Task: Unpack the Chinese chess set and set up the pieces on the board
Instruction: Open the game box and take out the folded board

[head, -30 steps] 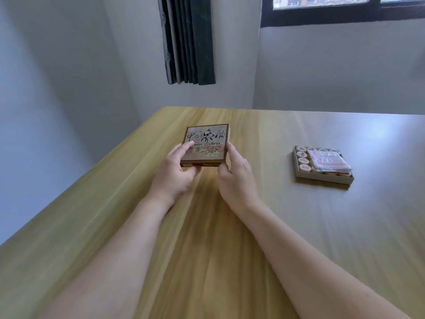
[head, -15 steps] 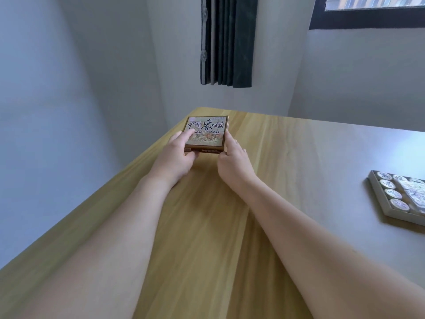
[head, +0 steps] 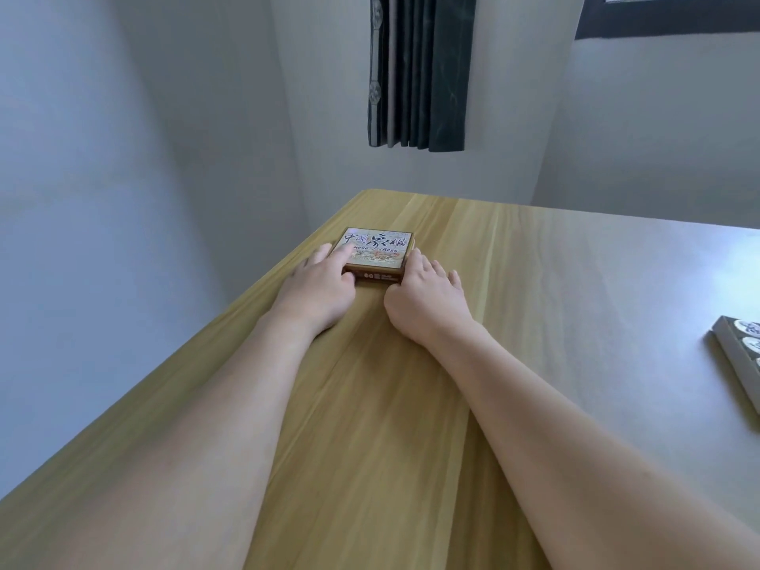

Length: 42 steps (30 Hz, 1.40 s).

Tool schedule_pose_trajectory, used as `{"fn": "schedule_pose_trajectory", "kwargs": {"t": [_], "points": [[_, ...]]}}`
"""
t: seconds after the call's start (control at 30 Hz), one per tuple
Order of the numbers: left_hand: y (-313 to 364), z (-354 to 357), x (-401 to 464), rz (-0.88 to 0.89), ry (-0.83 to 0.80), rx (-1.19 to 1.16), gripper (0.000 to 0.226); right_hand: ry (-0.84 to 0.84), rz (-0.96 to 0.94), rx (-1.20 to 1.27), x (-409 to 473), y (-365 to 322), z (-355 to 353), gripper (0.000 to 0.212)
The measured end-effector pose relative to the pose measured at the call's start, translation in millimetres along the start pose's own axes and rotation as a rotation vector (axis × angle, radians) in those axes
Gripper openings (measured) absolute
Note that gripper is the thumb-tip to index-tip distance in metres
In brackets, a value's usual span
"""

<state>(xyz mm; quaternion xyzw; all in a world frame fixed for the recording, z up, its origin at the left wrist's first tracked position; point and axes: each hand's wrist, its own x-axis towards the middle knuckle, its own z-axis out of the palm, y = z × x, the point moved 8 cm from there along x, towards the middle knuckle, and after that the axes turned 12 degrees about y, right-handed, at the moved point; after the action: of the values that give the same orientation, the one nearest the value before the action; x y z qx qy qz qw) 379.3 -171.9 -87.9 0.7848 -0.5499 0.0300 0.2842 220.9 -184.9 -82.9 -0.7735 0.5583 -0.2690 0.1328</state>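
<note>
Our left hand (head: 318, 281) and right hand (head: 423, 288) rest with loose fingers against the box lid (head: 376, 250) at the table's (head: 534, 281) far left; it looks light and stiff, best held by its sides.

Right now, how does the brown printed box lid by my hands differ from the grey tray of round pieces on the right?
The brown printed box lid lies whole in view near the table's left edge; the grey tray is cut off by the picture's right edge. The lid shows printed lettering on a closed top; the tray is open, with round white pieces inside. Both hands, left and right, touch the lid; neither touches the tray. Both rest on the wooden table.
</note>
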Motion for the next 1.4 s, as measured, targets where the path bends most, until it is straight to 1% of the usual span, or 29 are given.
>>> {"fn": "schedule_pose_trajectory", "kwargs": {"t": [0.07, 0.13, 0.17, 0.27, 0.37, 0.5, 0.6, 0.7, 0.73, 0.83, 0.93, 1.03, 1.17, 1.23, 1.33, 1.4], "points": [[4, -7, -2, 0.006, 0.051, -0.1, 0.057, 0.04, 0.007, 0.047, -4, 1, -6, 0.07], [7, -19, -6, 0.015, 0.133, -0.224, 0.054, 0.065, 0.007, 0.092, -11, 4, -14, 0.068], [10, -26, -10, 0.025, 0.172, -0.247, 0.052, 0.072, 0.008, 0.105, -16, 6, -20, 0.068], [20, -39, -25, 0.071, 0.232, -0.206, 0.051, 0.095, -0.017, 0.12, -32, 17, -35, 0.068], [52, -43, -51, 0.115, 0.249, -0.241, 0.051, 0.162, -0.051, 0.109, -55, 38, -60, 0.068], [118, -31, -93, 0.178, 0.185, -0.305, 0.051, 0.291, -0.033, 0.074, -83, 75, -110, 0.067], [161, -18, -119, 0.187, 0.12, -0.343, 0.051, 0.376, -0.032, 0.047, -103, 100, -154, 0.063], [212, -8, -143, 0.204, 0.041, -0.386, 0.057, 0.505, -0.05, 0.044, -127, 128, -205, 0.058], [223, -6, -149, 0.203, 0.026, -0.402, 0.054, 0.543, -0.042, 0.049, -133, 137, -217, 0.056], [267, 0, -161, 0.209, 0.005, -0.469, 0.042, 0.631, 0.06, 0.056, -152, 177, -251, 0.052], [314, 12, -170, 0.215, -0.06, -0.501, 0.039, 0.713, 0.183, 0.067, -170, 224, -276, 0.05], [349, 27, -174, 0.215, -0.141, -0.456, 0.038, 0.72, 0.274, 0.075, -183, 259, -279, 0.047], [381, 49, -178, 0.313, -0.193, -0.218, 0.041, 0.679, 0.423, 0.141, -186, 292, -274, 0.045], [386, 57, -177, 0.342, -0.223, -0.138, 0.041, 0.642, 0.483, 0.163, -184, 301, -269, 0.044], [391, 64, -168, 0.362, -0.242, -0.088, 0.042, 0.618, 0.518, 0.17, -179, 309, -265, 0.043], [393, 69, -165, 0.38, -0.248, -0.096, 0.042, 0.621, 0.525, 0.174, -178, 311, -265, 0.042]]}}
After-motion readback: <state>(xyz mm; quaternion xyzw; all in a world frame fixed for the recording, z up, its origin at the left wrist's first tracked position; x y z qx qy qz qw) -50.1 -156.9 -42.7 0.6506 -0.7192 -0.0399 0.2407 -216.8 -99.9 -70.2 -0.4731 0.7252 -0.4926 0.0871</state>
